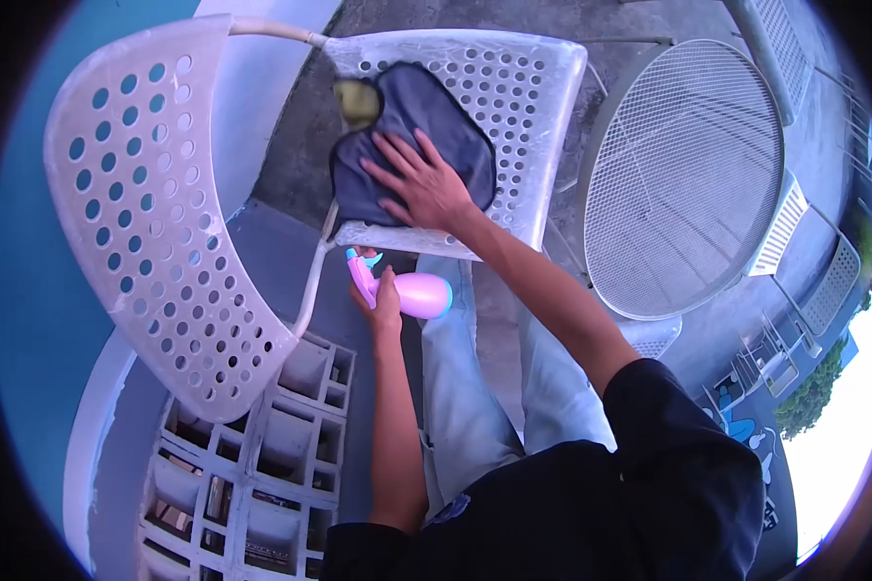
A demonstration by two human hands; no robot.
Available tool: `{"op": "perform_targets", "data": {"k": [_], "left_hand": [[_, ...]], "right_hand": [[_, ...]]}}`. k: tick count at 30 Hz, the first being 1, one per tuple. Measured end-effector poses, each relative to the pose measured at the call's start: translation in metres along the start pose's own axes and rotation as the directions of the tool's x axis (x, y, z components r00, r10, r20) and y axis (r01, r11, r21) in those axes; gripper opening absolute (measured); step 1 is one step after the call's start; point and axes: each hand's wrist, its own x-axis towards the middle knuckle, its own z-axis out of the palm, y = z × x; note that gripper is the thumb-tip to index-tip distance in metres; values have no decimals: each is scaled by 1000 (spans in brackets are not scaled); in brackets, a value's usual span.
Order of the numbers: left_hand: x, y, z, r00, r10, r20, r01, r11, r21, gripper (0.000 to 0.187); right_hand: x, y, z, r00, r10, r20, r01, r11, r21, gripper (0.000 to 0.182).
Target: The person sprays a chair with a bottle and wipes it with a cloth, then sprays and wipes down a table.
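Dark cloth point(455, 126) on perforated chair seat point(564, 107), upper centre. Right hand point(421, 189) spread on it; flat palm and even pressure would serve best. Left hand point(386, 308) wrapped round pink spray bottle point(421, 295), centre; best held clear of the seat edge.

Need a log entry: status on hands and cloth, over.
Right hand spread on cloth, cloth on chair seat. Left hand holding spray bottle. Blurred yellow-green thing at cloth's edge.

On the chair point(559, 126), a cloth point(441, 111). Just before it, a spray bottle point(422, 295). Right of it, a table point(685, 179). Left of it, a wall point(29, 223). Before its backrest point(194, 261), blocks point(255, 436).
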Motion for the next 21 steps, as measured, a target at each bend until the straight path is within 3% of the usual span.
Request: {"op": "perform_targets", "data": {"k": [4,7,9,11,14,18,21], "left_hand": [[5,1,-1,992,-123,-18,123,992,-9,53],[-1,15,10,996,-77,-45,73,994,-77,41],[0,14,13,992,-94,-89,90,995,-41,41],[2,4,12,993,-80,-85,78,997,-27,40],[5,-6,11,999,-46,-30,44,998,-46,39],[-2,-8,17,995,-96,-39,92,991,-93,39],[-11,8,25,995,-96,-40,89,985,-148,39]], "right_hand": [[-86,2,-20,983,71,168,-75,997,14,68],[-128,20,-39,958,202,203,-196,979,-49,67],[-135,40,-45,945,324,48,-319,944,-91,63],[-121,67,-57,892,452,-7,-446,877,-177,61],[-81,106,-59,821,488,-295,-521,853,-39,60],[-22,130,-73,728,500,-469,-607,788,-104,64],[-4,117,-73,711,521,-473,-635,764,-113,69]]}}
